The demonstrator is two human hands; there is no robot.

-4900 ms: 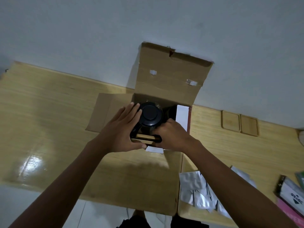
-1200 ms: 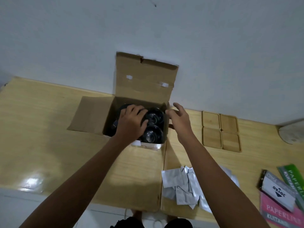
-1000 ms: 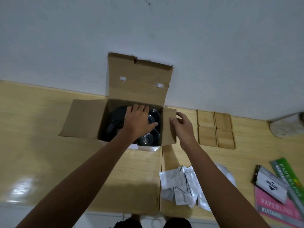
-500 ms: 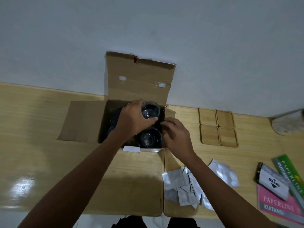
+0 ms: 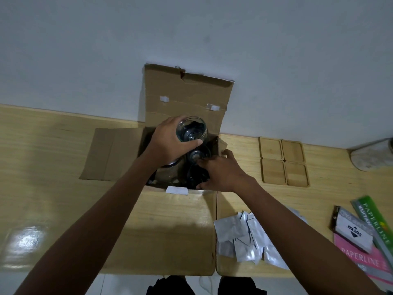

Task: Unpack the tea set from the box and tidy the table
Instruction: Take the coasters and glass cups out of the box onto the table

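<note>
An open cardboard box (image 5: 185,96) stands at the back of the wooden table against the wall. My left hand (image 5: 170,141) grips a clear glass cup (image 5: 191,129) and holds it above the box. Another glass cup (image 5: 198,154) and the glass teapot (image 5: 168,173) sit inside the box. My right hand (image 5: 221,173) reaches into the box's right side, its fingertips at a dark cup (image 5: 196,176) down there; whether it grips the cup I cannot tell.
Four wooden coasters (image 5: 284,162) lie in a square right of the box. Several silver sachets (image 5: 244,235) are piled near the front edge. Stationery packs (image 5: 357,231) lie at the right edge. A pale round object (image 5: 372,155) sits at the far right.
My left hand has lifted the glass cup up out of the box. My right hand left the box's right flap and reached into the box.
</note>
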